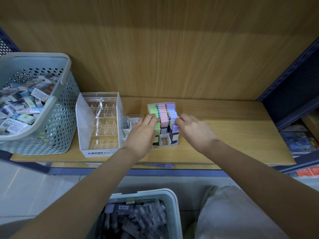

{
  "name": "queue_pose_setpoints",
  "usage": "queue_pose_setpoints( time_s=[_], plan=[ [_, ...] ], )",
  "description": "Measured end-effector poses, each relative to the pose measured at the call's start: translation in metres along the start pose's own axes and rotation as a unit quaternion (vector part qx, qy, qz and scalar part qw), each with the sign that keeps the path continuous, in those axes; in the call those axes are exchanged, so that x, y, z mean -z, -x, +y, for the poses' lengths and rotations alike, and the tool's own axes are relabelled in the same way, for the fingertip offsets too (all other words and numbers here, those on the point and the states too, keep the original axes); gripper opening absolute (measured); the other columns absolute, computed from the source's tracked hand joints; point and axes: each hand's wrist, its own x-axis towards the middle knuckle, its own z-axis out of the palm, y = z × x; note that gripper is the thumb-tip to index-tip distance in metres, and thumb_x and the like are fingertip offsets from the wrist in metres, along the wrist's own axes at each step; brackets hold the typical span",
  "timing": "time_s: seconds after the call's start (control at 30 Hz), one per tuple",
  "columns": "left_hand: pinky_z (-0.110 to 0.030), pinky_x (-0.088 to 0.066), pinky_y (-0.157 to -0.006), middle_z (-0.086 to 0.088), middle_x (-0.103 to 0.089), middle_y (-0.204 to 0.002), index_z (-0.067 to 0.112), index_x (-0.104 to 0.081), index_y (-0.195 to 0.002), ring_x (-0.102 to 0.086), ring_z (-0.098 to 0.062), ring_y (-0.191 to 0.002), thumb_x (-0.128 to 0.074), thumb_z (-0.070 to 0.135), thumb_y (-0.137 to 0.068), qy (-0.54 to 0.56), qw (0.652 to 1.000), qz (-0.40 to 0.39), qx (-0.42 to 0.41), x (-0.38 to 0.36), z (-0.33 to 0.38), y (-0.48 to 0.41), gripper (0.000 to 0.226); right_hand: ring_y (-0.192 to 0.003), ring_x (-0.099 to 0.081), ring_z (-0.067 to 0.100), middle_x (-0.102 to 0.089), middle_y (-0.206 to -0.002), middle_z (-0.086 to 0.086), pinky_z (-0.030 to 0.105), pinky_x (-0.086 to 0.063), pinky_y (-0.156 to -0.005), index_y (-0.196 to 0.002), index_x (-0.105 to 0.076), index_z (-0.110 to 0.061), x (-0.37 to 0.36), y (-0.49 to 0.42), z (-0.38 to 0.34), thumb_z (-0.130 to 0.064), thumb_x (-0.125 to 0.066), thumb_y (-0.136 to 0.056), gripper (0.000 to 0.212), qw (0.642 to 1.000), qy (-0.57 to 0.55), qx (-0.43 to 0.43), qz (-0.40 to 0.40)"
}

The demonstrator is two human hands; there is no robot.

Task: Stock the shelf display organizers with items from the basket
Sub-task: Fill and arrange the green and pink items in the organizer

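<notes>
On the shelf [233, 135], near its front edge, stands the organizer [173, 143], rows running front to back. Our left hand [142, 133] touches green pieces [154, 110], our right hand [195, 130] purple pieces [172, 111] (pinching or pressing, we cannot tell).

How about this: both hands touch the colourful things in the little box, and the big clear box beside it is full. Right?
Not quite. The head view shows the big clear box is empty, not full. The left hand and right hand do touch the colourful things in the little box beside it.
</notes>
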Motion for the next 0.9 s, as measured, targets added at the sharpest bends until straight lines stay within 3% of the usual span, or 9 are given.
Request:
queue_pose_setpoints(
  time_s=[0.1, 0.3, 0.37, 0.43, 0.57, 0.63, 0.73, 0.8, 0.9],
  plan=[
    [-0.031, -0.028, -0.104, -0.001, -0.034, -0.142, 0.016, -0.035, -0.138, -0.035, -0.021, -0.127, -0.045, 0.006, -0.095, -0.038, 0.999, -0.010, 0.001, 0.002, 0.001, -0.001, 0.046, -0.053, -0.053, 0.017, -0.056, -0.064, -0.001, 0.020, -0.030, -0.040, -0.070, -0.065, -0.014, -0.003, 0.004, -0.002, 0.008, -0.076, -0.025, 0.051, 0.998, 0.035, 0.043, 0.015],
    [-0.033, -0.009, -0.115, -0.009, -0.014, -0.156, 0.012, -0.027, -0.144, -0.010, -0.026, -0.143, -0.046, 0.000, -0.090, -0.111, 0.994, 0.004, -0.006, 0.014, 0.015, 0.011, 0.059, -0.072, -0.062, 0.025, -0.065, -0.087, 0.009, 0.029, -0.052, -0.062, -0.107, -0.066, -0.004, -0.007, 0.031, -0.015, -0.002, -0.079, -0.040, 0.069, 0.998, -0.005, 0.026, 0.055],
    [-0.034, -0.018, -0.110, -0.014, -0.034, -0.146, 0.009, -0.041, -0.136, -0.029, -0.029, -0.135, -0.051, -0.001, -0.086, -0.098, 0.992, 0.068, -0.043, 0.017, 0.020, 0.032, 0.052, -0.074, -0.061, 0.025, -0.062, -0.087, 0.007, 0.031, -0.049, -0.065, -0.104, -0.064, -0.008, -0.001, 0.043, -0.028, -0.002, -0.079, -0.045, 0.062, 0.995, -0.035, 0.045, 0.079],
    [-0.032, -0.028, -0.095, -0.012, -0.055, -0.122, 0.008, -0.055, -0.117, -0.047, -0.027, -0.112, -0.060, -0.003, -0.075, -0.105, 0.985, 0.108, -0.088, 0.017, 0.015, 0.060, 0.044, -0.073, -0.058, 0.023, -0.059, -0.086, 0.005, 0.029, -0.037, -0.069, -0.102, -0.061, -0.010, 0.001, 0.054, -0.043, -0.005, -0.079, -0.050, 0.054, 0.987, -0.058, 0.094, 0.119],
    [-0.031, -0.030, -0.079, -0.008, -0.060, -0.097, 0.012, -0.048, -0.101, -0.042, -0.022, -0.091, -0.068, -0.001, -0.058, -0.118, 0.983, 0.093, -0.107, -0.003, -0.014, 0.131, 0.049, -0.076, -0.057, 0.022, -0.060, -0.089, 0.004, 0.029, -0.033, -0.070, -0.105, -0.053, -0.010, -0.015, 0.079, -0.083, -0.014, -0.075, -0.059, 0.051, 0.971, -0.067, 0.187, 0.130],
    [-0.030, -0.030, -0.075, -0.005, -0.060, -0.093, 0.015, -0.048, -0.099, -0.042, -0.021, -0.087, -0.075, 0.000, -0.052, -0.115, 0.990, 0.034, -0.075, -0.020, -0.032, 0.166, 0.057, -0.078, -0.059, 0.020, -0.061, -0.090, 0.002, 0.028, -0.042, -0.071, -0.103, -0.049, -0.012, -0.033, 0.091, -0.106, -0.018, -0.078, -0.053, 0.059, 0.970, -0.087, 0.212, 0.076],
    [-0.024, -0.043, -0.070, 0.004, -0.059, -0.089, 0.021, -0.058, -0.092, -0.055, -0.015, -0.081, -0.082, 0.009, -0.051, -0.069, 0.995, -0.064, -0.008, -0.056, -0.058, 0.211, 0.049, -0.076, -0.061, 0.016, -0.061, -0.086, -0.002, 0.022, -0.048, -0.063, -0.098, -0.060, -0.017, -0.062, 0.102, -0.137, -0.018, -0.085, -0.041, 0.062, 0.969, -0.160, 0.177, -0.064],
    [-0.020, -0.045, -0.063, 0.005, -0.058, -0.086, 0.024, -0.059, -0.088, -0.059, -0.013, -0.074, -0.079, 0.014, -0.060, -0.033, 0.991, -0.115, 0.057, -0.076, -0.070, 0.235, 0.035, -0.091, -0.061, 0.018, -0.061, -0.101, 0.001, 0.024, -0.048, -0.072, -0.108, -0.062, -0.015, -0.081, 0.109, -0.157, -0.016, -0.079, -0.061, 0.051, 0.959, -0.207, 0.128, -0.147],
    [-0.029, -0.044, -0.088, -0.005, -0.055, -0.115, 0.016, -0.056, -0.114, -0.056, -0.024, -0.104, -0.049, 0.009, -0.088, 0.053, 0.961, -0.221, 0.155, -0.109, -0.089, 0.264, 0.027, -0.128, -0.040, 0.025, -0.040, -0.141, 0.007, 0.033, -0.037, -0.101, -0.140, -0.035, -0.015, -0.118, 0.128, -0.182, -0.012, -0.043, -0.094, 0.047, 0.907, -0.285, 0.074, -0.301]
  ],
)
